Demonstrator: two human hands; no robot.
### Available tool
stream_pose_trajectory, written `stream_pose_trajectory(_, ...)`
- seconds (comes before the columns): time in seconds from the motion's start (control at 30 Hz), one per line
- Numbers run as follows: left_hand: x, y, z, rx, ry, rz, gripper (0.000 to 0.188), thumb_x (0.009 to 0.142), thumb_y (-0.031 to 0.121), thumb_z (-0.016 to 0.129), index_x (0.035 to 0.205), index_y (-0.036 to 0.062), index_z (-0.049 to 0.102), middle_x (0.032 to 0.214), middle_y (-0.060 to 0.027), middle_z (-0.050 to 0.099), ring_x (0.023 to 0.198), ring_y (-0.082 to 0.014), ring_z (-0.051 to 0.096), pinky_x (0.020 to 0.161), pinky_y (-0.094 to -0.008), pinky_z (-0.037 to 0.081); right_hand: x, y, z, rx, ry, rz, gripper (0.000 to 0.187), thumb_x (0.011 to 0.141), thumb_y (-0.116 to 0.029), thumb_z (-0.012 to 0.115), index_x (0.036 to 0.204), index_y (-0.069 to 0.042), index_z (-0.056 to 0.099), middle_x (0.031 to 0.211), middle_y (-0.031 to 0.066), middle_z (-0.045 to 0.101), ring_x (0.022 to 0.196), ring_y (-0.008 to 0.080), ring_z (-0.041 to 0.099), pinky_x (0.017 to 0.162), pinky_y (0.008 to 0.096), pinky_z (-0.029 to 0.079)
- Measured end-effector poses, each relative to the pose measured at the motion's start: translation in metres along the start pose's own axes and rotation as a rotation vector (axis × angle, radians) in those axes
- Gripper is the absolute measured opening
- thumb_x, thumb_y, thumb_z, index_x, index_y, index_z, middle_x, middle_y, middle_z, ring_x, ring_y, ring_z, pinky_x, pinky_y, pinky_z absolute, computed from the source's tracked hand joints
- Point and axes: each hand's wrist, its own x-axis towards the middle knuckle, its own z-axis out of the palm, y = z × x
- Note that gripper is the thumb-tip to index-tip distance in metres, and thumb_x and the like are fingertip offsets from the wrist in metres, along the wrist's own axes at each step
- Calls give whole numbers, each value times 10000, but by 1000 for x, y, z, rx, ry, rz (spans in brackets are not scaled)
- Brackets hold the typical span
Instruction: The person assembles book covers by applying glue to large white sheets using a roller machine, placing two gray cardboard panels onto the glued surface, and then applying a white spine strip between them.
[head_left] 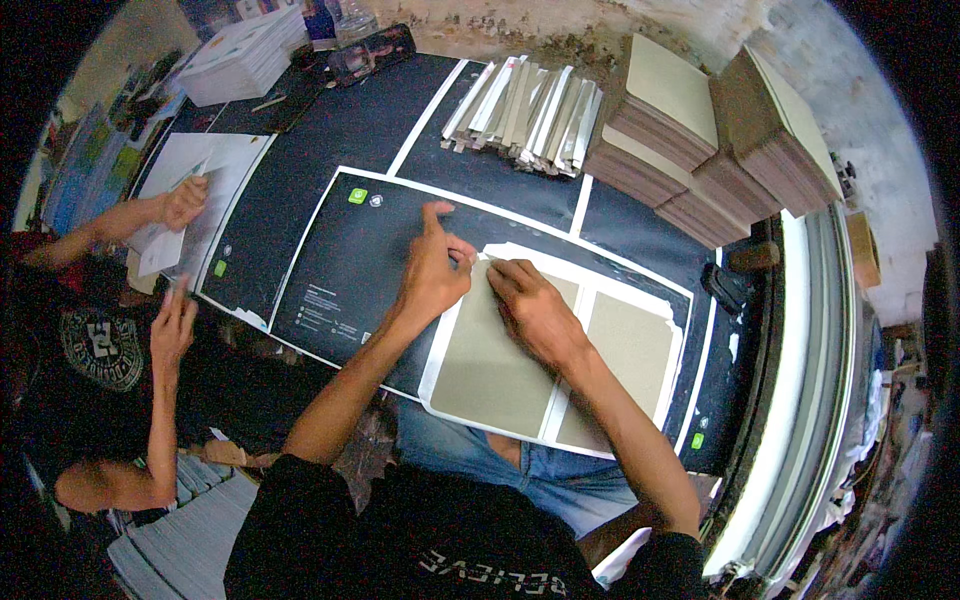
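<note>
At far left a co-worker's hand (183,202) rests on white sheets (205,175). On the dark printed sheet (340,270), a small green square label (357,196) sits near its upper left corner. The left hand (432,272) presses down there, index finger stretched forward, the rest loosely curled and holding nothing. Just beside it, the right hand (532,310) lies flat with fingers pinched low on the grey board (490,365), whose long axis runs away from the person. A second grey board (625,365) lies alongside. Behind stand grey strips (525,108) and stacked boards (690,130); the table edge (800,400) is close on the right.
</note>
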Motion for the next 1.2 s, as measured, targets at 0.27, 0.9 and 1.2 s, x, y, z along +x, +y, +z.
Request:
stream_pose_trajectory(0.27,-20,21,-3,373,-132,199,806,842,48,721,1502,11,258,1046,-223,704,949,-376,676,844,-469,533,-14,4,4,497,218,216,771,876,90,603,1565,-87,304,1404,237,547,1230,363,618,1055,424,516)
stream_pose_trajectory(0.9,-90,50,-7,529,-341,266,545,851,319,761,1211,-47,579,1100,-178,703,1171,-357,601,981,-491,393,16,2,13,222,176,-22,964,832,57,578,1620,-53,34,1660,254,158,1407,453,396,1143,532,357)
stream_pose_trajectory(1.2,-101,26,1,544,-182,374,529,817,500,755,1045,29,675,1004,-94,713,1243,-311,586,1021,-539,371,10,-11,12,208,86,142,934,879,-96,617,1608,-19,39,1543,262,394,1353,344,503,1128,567,273)
